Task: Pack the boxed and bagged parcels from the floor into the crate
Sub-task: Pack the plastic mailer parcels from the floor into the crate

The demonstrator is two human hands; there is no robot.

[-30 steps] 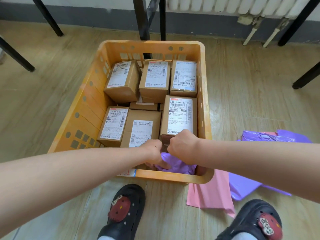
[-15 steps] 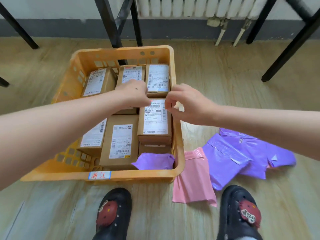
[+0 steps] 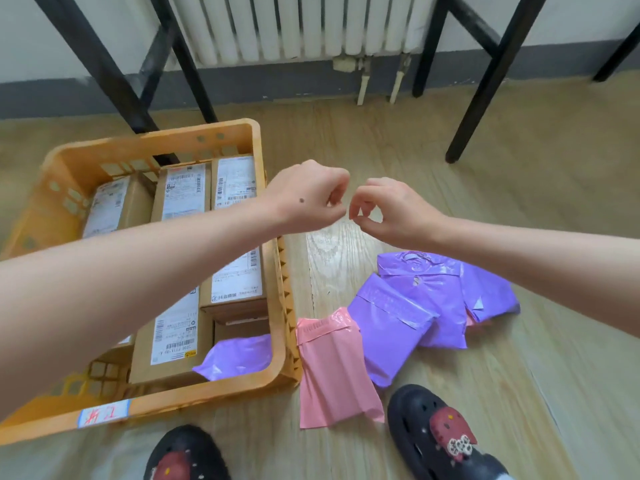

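An orange crate (image 3: 282, 327) stands on the floor at the left, holding several brown cardboard boxes (image 3: 235, 282) with white labels and one purple bag (image 3: 239, 356) in its near right corner. On the floor to its right lie a pink bag (image 3: 334, 368) and several purple bags (image 3: 420, 306). My left hand (image 3: 308, 197) and my right hand (image 3: 391, 211) hover side by side above the floor just right of the crate's far corner. Both have loosely curled fingers and hold nothing.
Black table legs (image 3: 485, 88) stand at the back left and right. A white radiator (image 3: 298, 26) hangs on the far wall. My two black clogs (image 3: 440, 438) are at the bottom edge, close to the pink bag. Wooden floor (image 3: 485, 209) stretches to the right.
Both hands let go of the purple bag in the crate's near corner, rose and moved right, out past the crate's rim. The view swung to the right.
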